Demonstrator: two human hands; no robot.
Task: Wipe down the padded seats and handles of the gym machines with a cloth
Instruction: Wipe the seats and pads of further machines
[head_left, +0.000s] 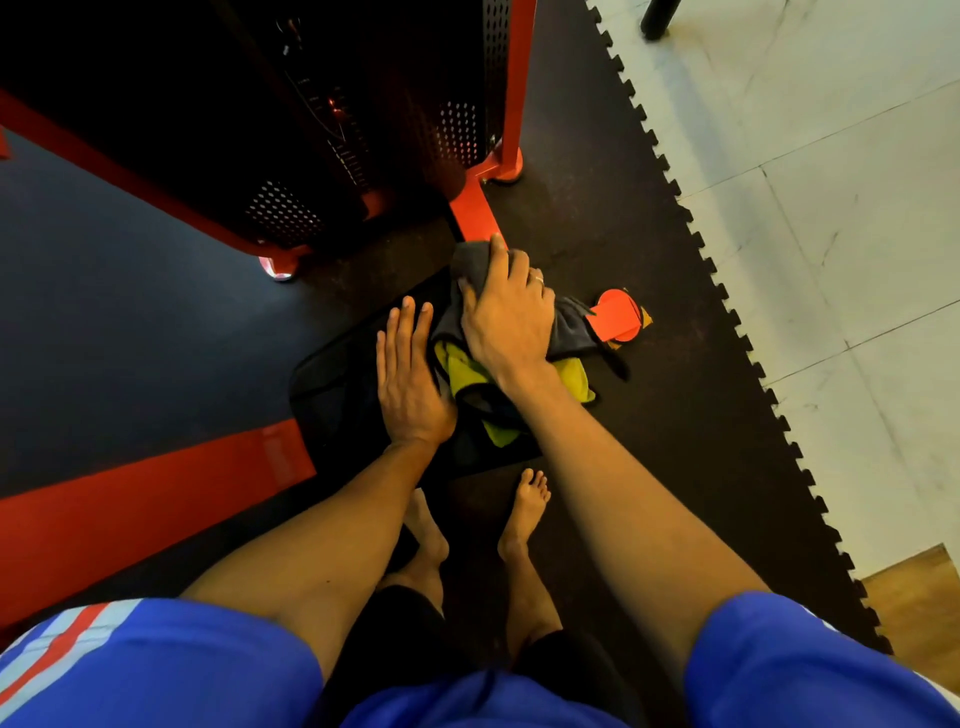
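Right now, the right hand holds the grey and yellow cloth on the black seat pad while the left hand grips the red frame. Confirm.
Wrong about the left hand: in the head view it lies flat on the black seat pad beside the grey and yellow cloth, which the right hand holds.

red frame post (475, 205) blocks ahead, open mat (649, 415) right

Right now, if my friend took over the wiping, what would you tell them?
Left hand: flat on the black seat pad, holding nothing.
Right hand: grips the grey-and-yellow cloth, bunched on the pad's far edge by the red frame.
Done: cannot tell how much is wiped.
Left: finish this pad, then the handles, none in view.
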